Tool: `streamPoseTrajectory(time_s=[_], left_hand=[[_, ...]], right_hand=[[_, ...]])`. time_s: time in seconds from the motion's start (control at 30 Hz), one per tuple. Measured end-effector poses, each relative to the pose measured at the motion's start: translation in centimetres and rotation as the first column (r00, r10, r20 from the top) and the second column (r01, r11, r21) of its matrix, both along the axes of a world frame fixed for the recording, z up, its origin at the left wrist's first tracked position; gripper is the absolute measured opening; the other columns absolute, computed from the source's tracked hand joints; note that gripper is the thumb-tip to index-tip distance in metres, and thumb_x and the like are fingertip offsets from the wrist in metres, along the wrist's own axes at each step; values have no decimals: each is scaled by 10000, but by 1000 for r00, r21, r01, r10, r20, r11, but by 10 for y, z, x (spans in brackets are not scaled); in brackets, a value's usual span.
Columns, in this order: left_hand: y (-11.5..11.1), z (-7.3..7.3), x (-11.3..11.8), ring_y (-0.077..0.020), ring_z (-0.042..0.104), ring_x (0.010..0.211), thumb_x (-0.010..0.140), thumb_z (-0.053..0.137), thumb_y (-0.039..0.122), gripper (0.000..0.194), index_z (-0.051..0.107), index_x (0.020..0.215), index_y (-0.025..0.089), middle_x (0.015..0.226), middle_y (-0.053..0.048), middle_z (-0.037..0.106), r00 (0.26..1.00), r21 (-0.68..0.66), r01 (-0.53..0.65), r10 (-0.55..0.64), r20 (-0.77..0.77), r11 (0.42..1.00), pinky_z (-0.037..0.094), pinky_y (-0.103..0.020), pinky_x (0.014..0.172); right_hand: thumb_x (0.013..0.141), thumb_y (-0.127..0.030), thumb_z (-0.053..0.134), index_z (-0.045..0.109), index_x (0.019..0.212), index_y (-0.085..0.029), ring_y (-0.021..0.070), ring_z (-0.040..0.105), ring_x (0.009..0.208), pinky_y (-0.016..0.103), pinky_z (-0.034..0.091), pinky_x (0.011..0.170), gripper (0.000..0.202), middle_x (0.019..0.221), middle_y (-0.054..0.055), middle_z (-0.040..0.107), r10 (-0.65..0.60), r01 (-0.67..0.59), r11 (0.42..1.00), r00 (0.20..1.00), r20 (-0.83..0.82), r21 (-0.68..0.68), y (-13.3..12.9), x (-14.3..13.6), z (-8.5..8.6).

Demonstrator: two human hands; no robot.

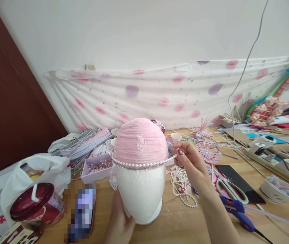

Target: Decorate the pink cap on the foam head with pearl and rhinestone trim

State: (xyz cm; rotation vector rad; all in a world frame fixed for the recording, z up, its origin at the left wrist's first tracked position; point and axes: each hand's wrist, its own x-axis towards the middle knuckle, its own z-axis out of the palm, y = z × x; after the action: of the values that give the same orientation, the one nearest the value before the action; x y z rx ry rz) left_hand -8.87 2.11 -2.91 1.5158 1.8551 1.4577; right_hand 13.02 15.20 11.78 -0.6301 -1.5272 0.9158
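A white foam head (140,189) stands upright in front of me, wearing a pink cap (125,144) wound in ridged rows with a small white patch on it. Around the cap's lower edge runs a pearl bead string (144,165), just above a silvery glitter band. My right hand (191,166) pinches the string's end at the head's right side, thumb against fingers. At the lower left of the foam head, my left hand (124,217) grips its base, its fingers partly hidden behind it. More pearl strings (180,183) lie loose on the table beside the head.
A box of sequins (97,167), a phone (82,213), a lidded red cup (36,206) and a plastic bag (58,166) are on the left. On the right lie scissors (232,189), a blue glue gun (238,211), a black tablet-like slab (243,184) and a paper bowl (280,191).
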Motion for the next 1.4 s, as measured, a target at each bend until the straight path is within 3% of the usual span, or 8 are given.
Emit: streamPoseTrajectory(time_s=[0.17, 0.3, 0.37, 0.57, 0.7, 0.97, 1.2, 1.4], left_hand=[[-24, 40, -30, -312, 570, 1396, 901, 702, 439, 561, 512, 1397, 258, 1510, -136, 566, 948, 114, -246, 215, 235, 963, 508, -463, 1153], [-21, 94, -1, -267, 597, 1335, 841, 782, 279, 446, 576, 1234, 243, 1335, -97, 623, 968, 484, -251, 219, 123, 838, 470, -456, 1185], [-10, 108, 18, -283, 524, 1401, 850, 772, 272, 485, 546, 1279, 255, 1393, -106, 565, 976, 530, -200, 214, 35, 824, 382, -528, 1238], [22, 100, 43, -429, 277, 1533, 600, 970, 399, 1303, 138, 1596, 288, 1631, -215, 226, 952, 443, -189, 274, -135, 876, 290, -700, 1221], [26, 104, 48, -421, 381, 1473, 687, 904, 419, 1214, 94, 1587, 324, 1627, -207, 227, 980, 347, -182, 199, -14, 920, 426, -674, 1139], [26, 124, 24, -377, 336, 1527, 773, 836, 467, 986, 225, 1538, 362, 1648, -141, 310, 973, 252, -60, 0, 231, 966, 283, -675, 1230], [28, 125, 10, -361, 288, 1562, 799, 823, 443, 922, 256, 1519, 342, 1632, -145, 338, 965, 289, 26, -100, 244, 957, 261, -640, 1257], [35, 117, -4, -366, 310, 1551, 779, 852, 388, 949, 242, 1505, 373, 1644, -142, 315, 979, 295, 50, -106, 177, 954, 326, -653, 1227]], right_hand=[[992, -468, 606, 616, 1051, -281, 131, 472, 655, 255, 402, 582, 197, 801, -24, 551, 63, -63, 998, 996, -60, -2, 6, -7, -10], [1001, -428, 613, 603, 1012, -271, 124, 478, 678, 248, 403, 599, 158, 800, -27, 545, 93, -91, 995, 991, -97, 28, 10, -10, -15], [994, -423, 630, 594, 992, -270, 115, 450, 651, 243, 388, 586, 157, 778, -39, 526, 83, -81, 997, 989, -120, 21, 11, -11, -17], [915, -469, 722, 558, 936, -264, 104, 362, 563, 250, 302, 524, 264, 643, -80, 440, 12, -19, 999, 990, -140, -48, 16, -13, -19], [899, -497, 733, 563, 930, -259, 104, 370, 570, 249, 303, 528, 294, 641, -79, 442, -14, 8, 999, 992, -126, -53, 19, -13, -17], [928, -531, 699, 565, 870, -244, 86, 321, 521, 229, 267, 476, 321, 626, -80, 428, 100, -113, 989, 986, -132, -95, 18, -12, -24], [861, -532, 768, 608, 811, -230, 106, 486, 556, 227, 392, 484, 345, 682, -25, 566, 214, -229, 967, 968, -129, -109, 14, -17, -17], [841, -548, 781, 599, 793, -224, 79, 396, 501, 219, 323, 438, 375, 648, -50, 513, 175, -196, 966, 976, -130, -171, 14, -20, -14]])
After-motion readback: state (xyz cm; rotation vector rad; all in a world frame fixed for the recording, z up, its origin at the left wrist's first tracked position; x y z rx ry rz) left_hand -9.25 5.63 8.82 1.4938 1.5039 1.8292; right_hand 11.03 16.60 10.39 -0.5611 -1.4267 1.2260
